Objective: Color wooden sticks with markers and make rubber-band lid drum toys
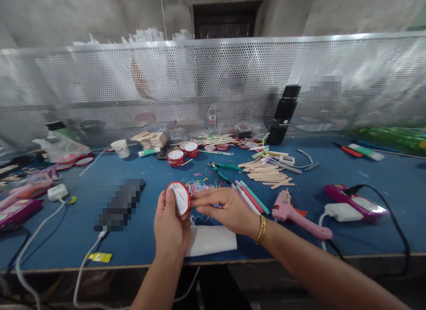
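Observation:
My left hand is closed around a small round disc with a white face and a shiny red rim, its thumb lying on the face. A thin red line crosses that white face. The fingers of my right hand are pinched together at the disc's right edge; whatever may be between them is hidden. Small coloured rubber bands lie spread behind and below my hands. Under my right wrist sits a folded white sheet.
Pliers, markers, wooden sticks and a pink glue gun lie to the right. More red-rimmed discs are behind. A phone with a cable lies left. A black bottle stands by the perforated metal screen.

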